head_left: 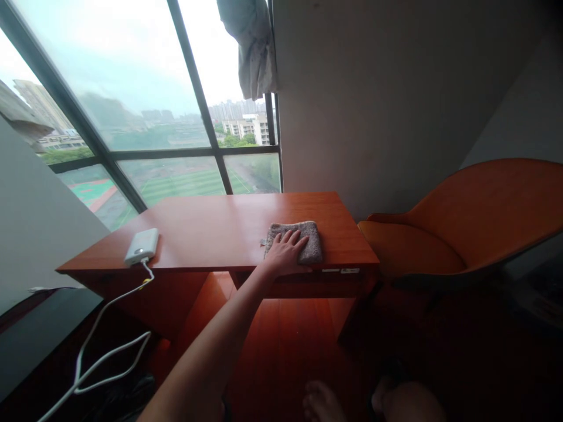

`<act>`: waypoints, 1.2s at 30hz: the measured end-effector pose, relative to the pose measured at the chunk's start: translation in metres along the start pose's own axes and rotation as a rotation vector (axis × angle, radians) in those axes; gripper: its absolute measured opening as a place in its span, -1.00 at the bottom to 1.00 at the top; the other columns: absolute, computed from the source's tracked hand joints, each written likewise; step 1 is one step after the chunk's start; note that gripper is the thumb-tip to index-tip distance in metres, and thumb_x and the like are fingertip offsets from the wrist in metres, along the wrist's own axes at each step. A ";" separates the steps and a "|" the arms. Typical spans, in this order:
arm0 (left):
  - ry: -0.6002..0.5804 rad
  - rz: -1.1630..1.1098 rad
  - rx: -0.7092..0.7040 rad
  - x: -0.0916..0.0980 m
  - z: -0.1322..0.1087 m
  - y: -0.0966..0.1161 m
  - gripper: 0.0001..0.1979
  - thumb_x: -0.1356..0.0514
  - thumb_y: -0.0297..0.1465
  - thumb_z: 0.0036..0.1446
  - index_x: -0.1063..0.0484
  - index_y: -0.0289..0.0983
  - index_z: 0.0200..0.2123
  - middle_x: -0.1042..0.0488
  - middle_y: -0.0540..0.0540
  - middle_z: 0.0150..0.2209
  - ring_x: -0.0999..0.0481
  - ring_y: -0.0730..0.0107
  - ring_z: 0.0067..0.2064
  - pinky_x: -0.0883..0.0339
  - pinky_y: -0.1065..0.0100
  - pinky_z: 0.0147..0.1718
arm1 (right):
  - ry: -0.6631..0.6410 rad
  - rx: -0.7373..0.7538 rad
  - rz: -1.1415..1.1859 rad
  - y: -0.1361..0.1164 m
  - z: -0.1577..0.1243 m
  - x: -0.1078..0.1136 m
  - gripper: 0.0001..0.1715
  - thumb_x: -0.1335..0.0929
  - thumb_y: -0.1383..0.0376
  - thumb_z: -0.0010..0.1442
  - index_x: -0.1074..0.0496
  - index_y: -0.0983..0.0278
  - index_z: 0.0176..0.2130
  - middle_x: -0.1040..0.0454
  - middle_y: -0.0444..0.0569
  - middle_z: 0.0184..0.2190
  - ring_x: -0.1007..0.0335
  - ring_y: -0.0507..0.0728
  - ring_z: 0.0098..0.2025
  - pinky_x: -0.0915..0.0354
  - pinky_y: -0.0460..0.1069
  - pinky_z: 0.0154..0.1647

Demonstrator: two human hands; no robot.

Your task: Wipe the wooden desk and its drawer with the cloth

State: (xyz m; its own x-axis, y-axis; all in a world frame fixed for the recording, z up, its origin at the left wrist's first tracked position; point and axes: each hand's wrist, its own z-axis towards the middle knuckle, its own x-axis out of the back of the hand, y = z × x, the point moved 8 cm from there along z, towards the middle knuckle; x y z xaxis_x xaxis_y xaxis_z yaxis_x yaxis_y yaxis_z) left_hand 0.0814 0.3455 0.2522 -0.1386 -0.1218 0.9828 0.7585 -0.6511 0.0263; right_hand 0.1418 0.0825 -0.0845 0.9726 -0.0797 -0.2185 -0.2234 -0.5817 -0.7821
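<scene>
My left hand [285,253] reaches out over the near edge of a red-brown wooden desk [220,225]. It lies palm down on a folded grey-brown cloth [310,237] at the desk's front right. The fingers are stretched out flat on the cloth and do not grip it. My bare forearm runs from the lower left up to the hand. My right hand is out of view.
A white power bank [142,245] with a white cable [101,346] lies at the desk's front left. An orange chair [461,228] stands right of the desk. A large window [145,105] is behind, with a curtain [253,47] bunched at its top. My bare feet [321,403] show below.
</scene>
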 end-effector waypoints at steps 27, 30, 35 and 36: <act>-0.165 -0.092 -0.043 -0.014 0.003 -0.006 -0.02 -0.04 0.22 -0.05 0.16 -0.13 0.33 0.17 -0.32 0.38 0.24 -0.19 0.36 0.27 -0.26 0.19 | 0.102 0.208 0.764 -0.119 0.094 -0.001 -0.82 -0.43 0.33 -0.12 -0.38 0.19 -0.42 -0.52 -0.15 -0.44 -0.49 0.11 -0.30 -0.46 0.08 -0.21; -0.148 -0.097 -0.044 -0.014 0.003 -0.007 -0.02 -0.03 0.23 -0.05 0.17 -0.11 0.33 0.17 -0.31 0.38 0.25 -0.15 0.36 0.28 -0.25 0.20 | 0.108 0.182 0.756 -0.104 0.073 0.000 -0.81 -0.44 0.33 -0.14 -0.38 0.19 -0.44 -0.52 -0.16 -0.45 -0.49 0.11 -0.31 -0.47 0.04 -0.23; -0.125 -0.083 -0.042 -0.013 0.002 -0.006 -0.06 -0.02 0.21 -0.02 0.14 -0.12 0.33 0.16 -0.32 0.38 0.22 -0.12 0.36 0.26 -0.21 0.21 | 0.132 0.153 0.720 -0.081 0.036 0.004 -0.82 -0.42 0.32 -0.18 -0.37 0.20 -0.46 -0.52 -0.12 -0.48 -0.51 0.18 -0.32 -0.49 0.11 -0.28; -0.119 -0.083 -0.040 -0.012 0.001 -0.005 -0.07 -0.02 0.20 -0.01 0.13 -0.11 0.33 0.15 -0.30 0.38 0.22 -0.10 0.37 0.26 -0.20 0.21 | 0.143 0.150 0.712 -0.075 0.031 0.005 -0.82 -0.42 0.31 -0.19 -0.37 0.19 -0.46 -0.52 -0.11 -0.49 -0.52 0.20 -0.31 -0.49 0.12 -0.28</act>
State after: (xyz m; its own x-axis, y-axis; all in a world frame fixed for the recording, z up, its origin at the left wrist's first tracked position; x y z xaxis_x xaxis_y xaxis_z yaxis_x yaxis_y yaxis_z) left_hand 0.0797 0.3512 0.2409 -0.1210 0.0218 0.9924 0.7212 -0.6850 0.1030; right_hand 0.1617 0.1504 -0.0448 0.5852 -0.5074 -0.6325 -0.7999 -0.2338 -0.5527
